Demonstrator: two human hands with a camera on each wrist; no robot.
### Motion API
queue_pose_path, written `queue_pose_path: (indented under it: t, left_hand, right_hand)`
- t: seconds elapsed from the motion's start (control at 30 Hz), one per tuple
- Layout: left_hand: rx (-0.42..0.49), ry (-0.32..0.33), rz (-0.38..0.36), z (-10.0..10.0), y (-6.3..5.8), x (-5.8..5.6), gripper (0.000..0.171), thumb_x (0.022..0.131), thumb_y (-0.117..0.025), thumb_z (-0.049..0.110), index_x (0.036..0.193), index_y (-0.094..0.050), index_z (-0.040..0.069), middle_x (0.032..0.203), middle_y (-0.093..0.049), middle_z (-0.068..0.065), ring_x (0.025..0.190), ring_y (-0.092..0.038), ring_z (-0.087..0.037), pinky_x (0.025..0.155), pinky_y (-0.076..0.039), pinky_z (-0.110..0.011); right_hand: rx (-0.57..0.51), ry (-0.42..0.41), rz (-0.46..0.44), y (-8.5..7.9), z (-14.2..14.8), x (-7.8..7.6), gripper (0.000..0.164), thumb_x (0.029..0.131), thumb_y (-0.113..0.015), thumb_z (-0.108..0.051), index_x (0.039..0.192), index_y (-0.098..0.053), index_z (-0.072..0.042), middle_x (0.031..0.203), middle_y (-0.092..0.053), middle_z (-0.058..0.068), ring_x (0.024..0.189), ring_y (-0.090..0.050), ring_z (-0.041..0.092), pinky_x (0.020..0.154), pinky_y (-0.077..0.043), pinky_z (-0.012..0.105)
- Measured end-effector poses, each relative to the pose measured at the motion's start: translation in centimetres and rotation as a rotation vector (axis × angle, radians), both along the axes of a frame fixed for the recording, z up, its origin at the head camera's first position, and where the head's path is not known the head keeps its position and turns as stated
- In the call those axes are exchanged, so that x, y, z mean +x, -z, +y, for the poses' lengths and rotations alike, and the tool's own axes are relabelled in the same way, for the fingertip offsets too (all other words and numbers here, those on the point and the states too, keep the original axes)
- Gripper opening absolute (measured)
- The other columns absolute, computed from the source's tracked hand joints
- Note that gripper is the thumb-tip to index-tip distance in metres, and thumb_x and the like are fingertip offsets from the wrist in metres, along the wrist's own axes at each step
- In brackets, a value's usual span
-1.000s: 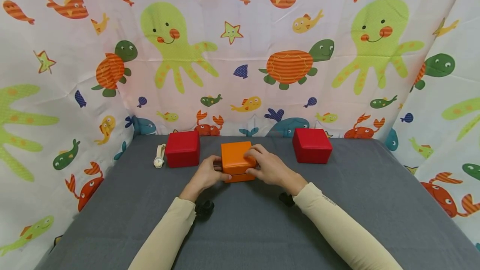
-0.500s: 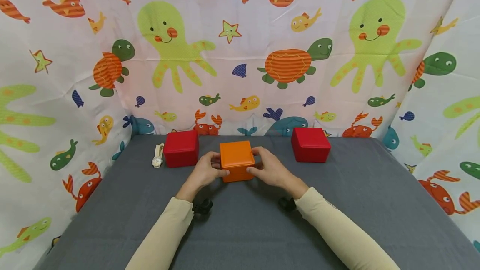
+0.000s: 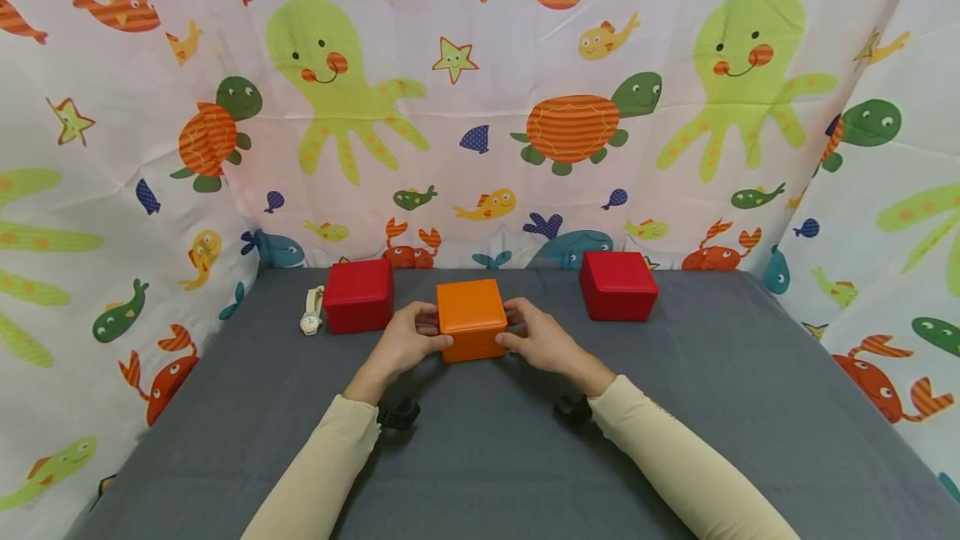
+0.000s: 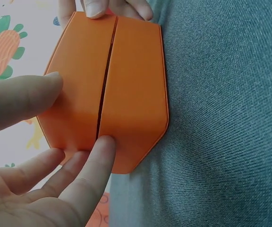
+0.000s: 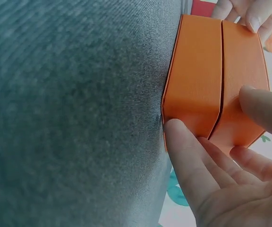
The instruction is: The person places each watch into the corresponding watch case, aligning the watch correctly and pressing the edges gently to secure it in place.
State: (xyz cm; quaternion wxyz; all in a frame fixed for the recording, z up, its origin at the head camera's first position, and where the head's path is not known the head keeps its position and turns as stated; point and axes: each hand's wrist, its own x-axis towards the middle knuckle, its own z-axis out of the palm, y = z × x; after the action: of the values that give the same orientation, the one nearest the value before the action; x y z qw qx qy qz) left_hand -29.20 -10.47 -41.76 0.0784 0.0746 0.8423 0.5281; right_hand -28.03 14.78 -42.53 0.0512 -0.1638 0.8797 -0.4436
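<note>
An orange hinged box [image 3: 471, 307] stands on the grey cloth in the middle of the head view, its lid down. A thin dark seam runs between lid and base in both wrist views. On its left side my left hand [image 3: 405, 340] holds it, the thumb [image 4: 27, 97] on the front of the lid and the fingers along the side. My right hand [image 3: 543, 340] grips the opposite side likewise, its thumb [image 5: 263, 106] on the lid's front and one finger low by the base. The box's back is hidden.
A red box [image 3: 359, 297] stands left of the orange one, with a light-strapped wristwatch [image 3: 311, 312] lying beside it. Another red box [image 3: 618, 286] sits at the back right. A patterned sea-animal curtain [image 3: 442, 132] borders the grey-covered table [image 3: 480, 465].
My right hand has moved from the top of the lid to the box's right side. The wider gap under the lid has narrowed to a thin seam. My left hand stays at the left side.
</note>
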Motion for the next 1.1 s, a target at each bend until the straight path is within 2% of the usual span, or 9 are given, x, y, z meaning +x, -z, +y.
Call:
queue_pose_path:
  t: [0.23,0.47,0.67,1.1]
  left_hand:
    - [-0.011,-0.008,0.005,0.2,-0.1,-0.9,0.056,0.078,-0.079,0.011,0.126,-0.053,0.003,0.118,-0.059,-0.011,0.099,-0.059,-0.024,0.087,-0.053,-0.037]
    - [0.032,0.008,-0.002,0.4,0.2,-2.7,0.057,0.077,-0.08,0.011,0.127,-0.053,0.003,0.12,-0.059,-0.012,0.102,-0.06,-0.025,0.086,-0.053,-0.036]
    - [0.065,0.036,0.009,1.0,0.3,-4.4,0.057,0.078,-0.079,0.01,0.129,-0.052,0.003,0.122,-0.059,-0.012,0.104,-0.06,-0.025,0.086,-0.053,-0.036]
    - [0.058,0.066,0.001,3.2,0.0,-7.1,0.056,0.082,-0.075,0.009,0.132,-0.051,0.003,0.125,-0.058,-0.011,0.109,-0.057,-0.025,0.09,-0.051,-0.037]
  right_hand:
    - [-0.024,0.016,-0.013,-0.1,-0.2,-0.5,0.052,0.092,-0.066,-0.02,0.136,-0.042,-0.008,0.122,-0.058,0.013,0.092,-0.065,0.021,0.075,-0.056,0.033]
    - [-0.011,0.044,-0.001,0.0,0.0,-1.6,0.052,0.092,-0.066,-0.021,0.135,-0.041,-0.008,0.121,-0.059,0.013,0.085,-0.065,0.017,0.072,-0.056,0.032]
    - [-0.014,0.062,0.011,-0.1,0.4,-2.7,0.054,0.092,-0.065,-0.021,0.137,-0.039,-0.008,0.122,-0.059,0.016,0.089,-0.066,0.02,0.071,-0.056,0.032]
    - [-0.011,0.118,0.009,0.2,1.8,-4.9,0.055,0.094,-0.061,-0.022,0.142,-0.036,-0.01,0.121,-0.06,0.017,0.089,-0.066,0.022,0.069,-0.056,0.031]
